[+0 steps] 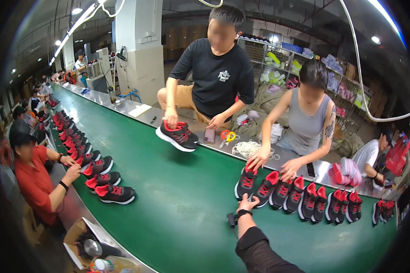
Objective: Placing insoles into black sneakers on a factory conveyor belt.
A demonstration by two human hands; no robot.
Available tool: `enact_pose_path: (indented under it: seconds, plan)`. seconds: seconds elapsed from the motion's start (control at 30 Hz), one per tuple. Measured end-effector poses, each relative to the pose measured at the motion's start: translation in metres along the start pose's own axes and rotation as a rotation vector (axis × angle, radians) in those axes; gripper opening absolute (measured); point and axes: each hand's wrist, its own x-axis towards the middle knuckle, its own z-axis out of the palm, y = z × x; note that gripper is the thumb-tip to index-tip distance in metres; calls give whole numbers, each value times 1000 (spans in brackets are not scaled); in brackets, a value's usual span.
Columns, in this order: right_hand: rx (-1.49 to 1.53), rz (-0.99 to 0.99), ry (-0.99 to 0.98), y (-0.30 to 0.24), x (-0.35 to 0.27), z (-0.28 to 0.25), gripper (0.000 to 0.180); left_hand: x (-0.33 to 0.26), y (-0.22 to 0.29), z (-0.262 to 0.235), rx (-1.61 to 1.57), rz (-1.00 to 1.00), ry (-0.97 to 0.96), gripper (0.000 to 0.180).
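My right hand (246, 204) reaches in from the lower right, a dark sleeve pushed up the forearm and a black strapped device (233, 220) at the wrist. Its fingers look spread, at the toes of the two leftmost shoes in a row; whether they press on them is hard to tell. The end shoe (247, 181) is a black sneaker with red laces, red lining and a white sole. Beside it stands a matching sneaker (265, 190). Across from me, a person in a grey top has one hand on the end shoe and the other at the row. My left hand is out of view.
Similar sneakers line both sides of the green conveyor belt (177, 218). A person in black holds a sneaker pair (180, 136) over its far edge. Scissors (229, 136) and a white lace pile (248, 149) lie on the metal ledge. A box (73, 239) stands lower left.
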Motion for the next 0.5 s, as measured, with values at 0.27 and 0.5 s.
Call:
enact_pose_path:
  seconds: [0.27,0.5]
  plan:
    - [-57,54,-17,-6,-8,-1,46,14,20,22,-62,-92,31,31]
    - [-267,149,-165,-21,-84,-52,42,-17,44,-10,-119,-177,-24,31]
